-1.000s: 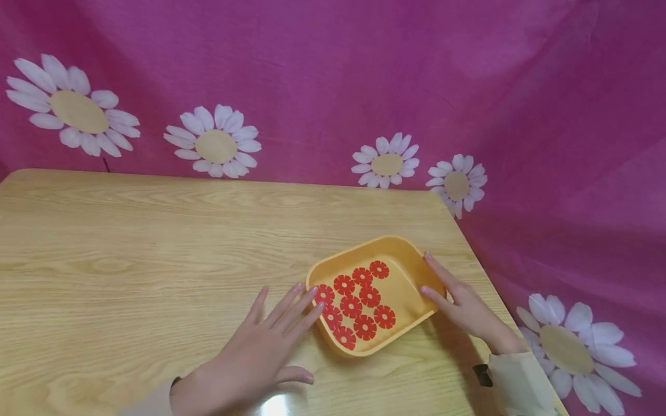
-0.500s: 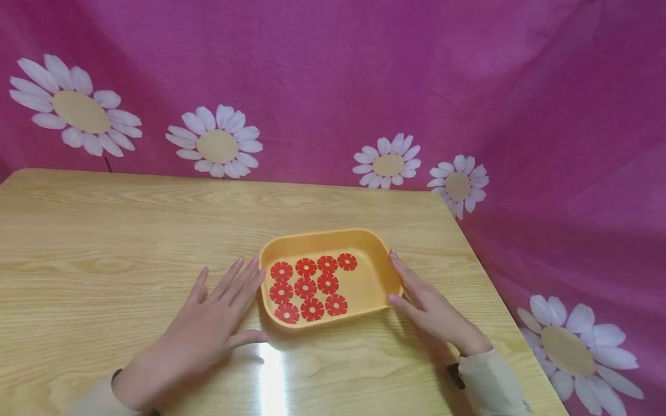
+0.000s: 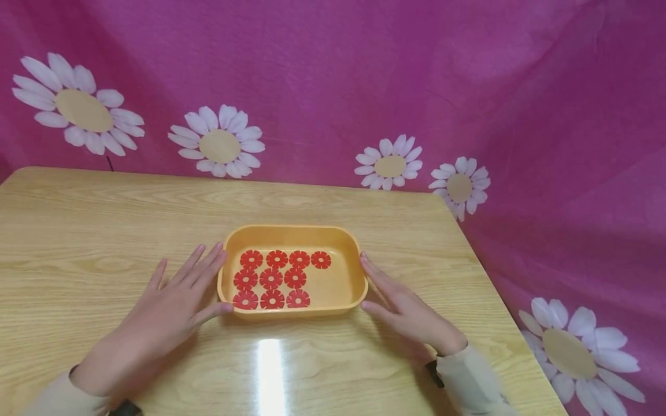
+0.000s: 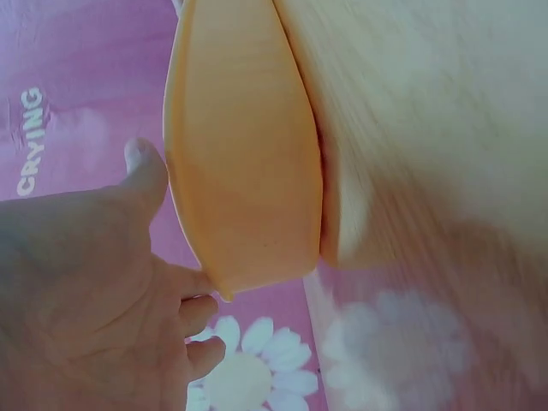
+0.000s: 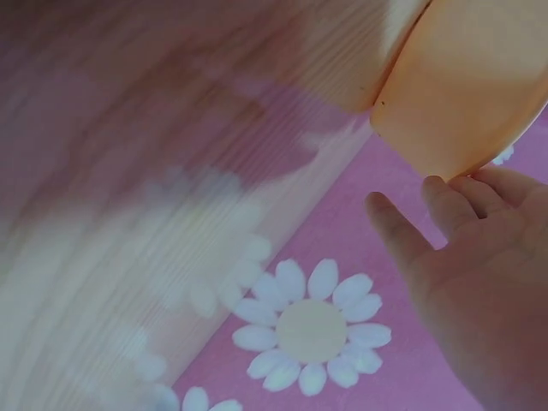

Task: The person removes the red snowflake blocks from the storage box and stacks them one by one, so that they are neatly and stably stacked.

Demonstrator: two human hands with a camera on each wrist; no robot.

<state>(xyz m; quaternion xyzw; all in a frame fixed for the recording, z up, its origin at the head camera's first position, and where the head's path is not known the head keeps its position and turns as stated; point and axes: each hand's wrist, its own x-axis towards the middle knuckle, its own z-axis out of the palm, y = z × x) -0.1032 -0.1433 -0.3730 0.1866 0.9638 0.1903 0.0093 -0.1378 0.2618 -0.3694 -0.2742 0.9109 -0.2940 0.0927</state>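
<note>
A yellow-orange plastic tray (image 3: 335, 289) sits on the table in the head view, its long side facing the person. Inside lie several red notched discs (image 3: 271, 278) in three rows, filling its left and middle. My left hand (image 3: 166, 306) is at the tray's left end, fingers straight and spread, fingertips and thumb at the rim. At the right end, my right hand (image 3: 408, 309) has its straight fingers and thumb against the outer wall. The left wrist view shows the tray's side wall (image 4: 248, 154) beside the left thumb; the right wrist view shows the fingertips near its corner.
The wood-grain table (image 3: 104, 231) extends left and behind the tray, with its right edge beyond the right forearm. A magenta cloth (image 3: 312, 86) printed with white daisies hangs behind and to the right. A bright reflection lies in front of the tray.
The tray has slid left across the table and turned from a slant to square with the person. Both hands have moved left along with it, and the discs have kept their rows.
</note>
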